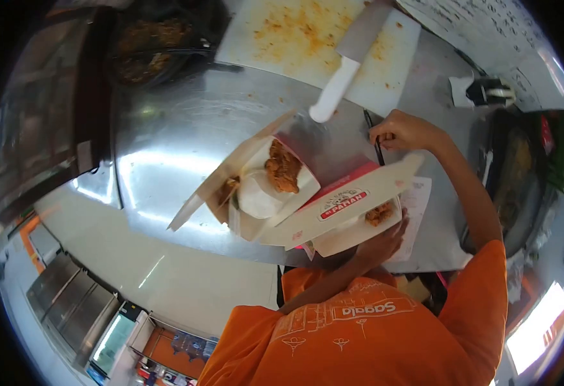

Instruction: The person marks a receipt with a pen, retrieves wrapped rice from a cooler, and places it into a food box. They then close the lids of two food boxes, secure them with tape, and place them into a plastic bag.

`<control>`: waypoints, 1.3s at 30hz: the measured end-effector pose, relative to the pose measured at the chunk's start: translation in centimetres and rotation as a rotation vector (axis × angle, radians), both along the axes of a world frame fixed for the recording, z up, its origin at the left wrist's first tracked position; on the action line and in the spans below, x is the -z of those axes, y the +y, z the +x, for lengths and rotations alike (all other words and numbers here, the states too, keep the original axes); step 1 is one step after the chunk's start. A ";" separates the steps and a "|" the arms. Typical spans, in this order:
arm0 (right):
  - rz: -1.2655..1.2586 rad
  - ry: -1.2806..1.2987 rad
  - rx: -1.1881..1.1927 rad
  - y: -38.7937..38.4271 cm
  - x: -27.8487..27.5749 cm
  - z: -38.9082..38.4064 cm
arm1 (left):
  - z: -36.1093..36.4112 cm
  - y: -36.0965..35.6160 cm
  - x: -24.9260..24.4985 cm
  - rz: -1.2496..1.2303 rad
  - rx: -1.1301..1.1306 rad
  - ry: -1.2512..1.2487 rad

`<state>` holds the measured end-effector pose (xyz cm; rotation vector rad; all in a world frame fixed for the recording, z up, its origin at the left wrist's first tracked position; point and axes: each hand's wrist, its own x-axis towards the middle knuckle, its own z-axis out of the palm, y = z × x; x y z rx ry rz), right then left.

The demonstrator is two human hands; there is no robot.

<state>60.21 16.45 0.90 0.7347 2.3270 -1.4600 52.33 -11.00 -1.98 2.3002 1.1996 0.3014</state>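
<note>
Just right of the open box (263,190), the pink box (349,206) sits by the near edge of the tabletop (179,135) with its lid half raised. The left hand (385,243) holds its near side, fingers curled against the base. The right hand (405,132), beyond and to the right of the open box, has its fingers closed tight round a black pen (378,149) whose tip points down toward that lid.

The lid looks unsupported, so pressing on it with the pen would likely fold it onto the food or push the pink box toward the edge, where only the left hand steadies it. A paper slip (418,204) lies under that box and might let it slide. The knife (343,74) lies beyond the open box on the cutting board (275,35), its white handle jutting off the board toward the right hand. A careless sweep of that arm could knock it.

The open box lies with its flaps spread. Inside is a white paper parcel (259,193) with a piece of fried chicken (283,167) resting on top, loose enough to roll off if the box is jolted. The pink box shows one fried piece (378,213) under the lid; the rest is hidden. Far beyond and left of the open box, a dark pan (153,45) holds brown food.
</note>
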 end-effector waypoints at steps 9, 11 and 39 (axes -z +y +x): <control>1.065 0.326 0.164 -8.2 0.2 10.1 | 1.2 -1.7 1.7 -0.062 -0.154 -0.076; 1.247 0.268 0.566 -11.0 0.9 12.5 | 1.1 -1.5 1.0 -0.072 -0.159 -0.011; 0.579 0.625 1.547 -28.6 6.0 6.8 | 2.3 -2.0 2.7 0.187 -0.298 -0.007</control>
